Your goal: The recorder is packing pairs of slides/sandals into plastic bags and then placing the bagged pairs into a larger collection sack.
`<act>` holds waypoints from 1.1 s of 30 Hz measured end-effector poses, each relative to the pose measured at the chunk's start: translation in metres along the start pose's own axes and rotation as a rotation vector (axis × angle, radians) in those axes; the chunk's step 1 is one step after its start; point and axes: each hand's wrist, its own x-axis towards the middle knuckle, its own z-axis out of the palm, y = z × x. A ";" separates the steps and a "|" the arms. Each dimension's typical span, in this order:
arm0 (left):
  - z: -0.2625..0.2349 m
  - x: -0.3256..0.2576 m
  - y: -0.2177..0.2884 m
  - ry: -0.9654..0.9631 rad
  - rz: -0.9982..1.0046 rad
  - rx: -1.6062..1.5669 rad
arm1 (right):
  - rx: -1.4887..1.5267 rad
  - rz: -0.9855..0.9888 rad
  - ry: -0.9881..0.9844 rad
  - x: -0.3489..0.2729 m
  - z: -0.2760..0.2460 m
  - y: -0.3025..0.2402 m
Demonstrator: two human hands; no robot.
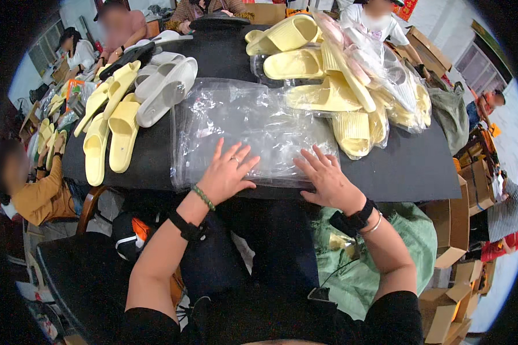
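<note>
A stack of clear plastic bags (236, 115) lies flat on the dark table, straight in front of me. My left hand (225, 174) rests with spread fingers on its near left part. On the near right part lies my right hand (327, 179), fingers also stretched out. Neither hand holds anything. Left of the bags are loose yellow slippers (122, 132) and grey slippers (164, 92). To the right, a heap of yellow slippers (351, 133) sits in clear bags, with some bagged grey and pink ones on top.
The black table (403, 167) ends just before my lap. A green woven sack (411, 238) stands below at the right, near open cardboard boxes (450, 227). A black chair (77, 276) is at the lower left. Several people sit around the table's far and left sides.
</note>
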 end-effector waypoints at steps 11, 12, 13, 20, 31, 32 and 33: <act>-0.016 0.029 -0.006 -0.166 0.073 0.001 | 0.146 -0.061 -0.123 0.011 0.005 0.022; -0.017 0.032 0.000 -0.190 0.111 0.032 | 0.176 -0.069 -0.125 0.013 0.001 0.021; -0.025 0.033 0.003 -0.214 0.138 0.085 | 0.174 -0.063 -0.133 0.015 -0.007 0.016; -0.014 0.048 0.020 -0.229 -0.035 -0.104 | 0.178 -0.044 0.017 0.016 -0.009 0.004; 0.037 0.064 0.010 -0.180 -0.053 -0.121 | 0.277 0.203 0.256 0.067 -0.026 0.078; 0.037 0.062 0.008 -0.163 -0.071 -0.076 | 0.280 0.194 0.219 0.075 -0.024 0.092; 0.039 0.061 0.008 -0.163 -0.044 -0.096 | 0.281 0.182 0.184 0.081 -0.021 0.107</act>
